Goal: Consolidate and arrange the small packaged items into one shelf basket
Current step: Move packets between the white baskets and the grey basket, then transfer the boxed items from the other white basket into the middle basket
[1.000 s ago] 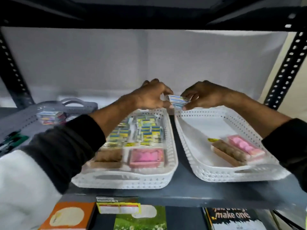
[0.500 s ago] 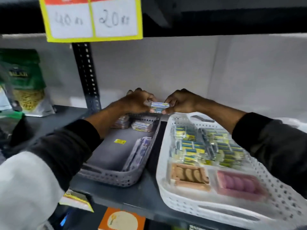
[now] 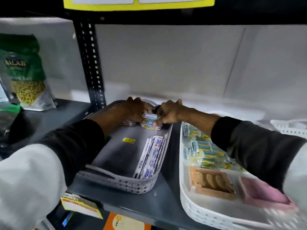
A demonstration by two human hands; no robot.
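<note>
We have both hands on a small stack of packets (image 3: pixel 150 121) at the far end of the grey basket (image 3: pixel 116 180): left hand (image 3: pixel 137 110) and right hand (image 3: pixel 167 113), fingers closed on it from either side. A loose squeeze could let the stack fan apart. The basket's back rim is close; its middle floor lies open, and the white basket (image 3: pixel 191 208) sits just beside.
</note>
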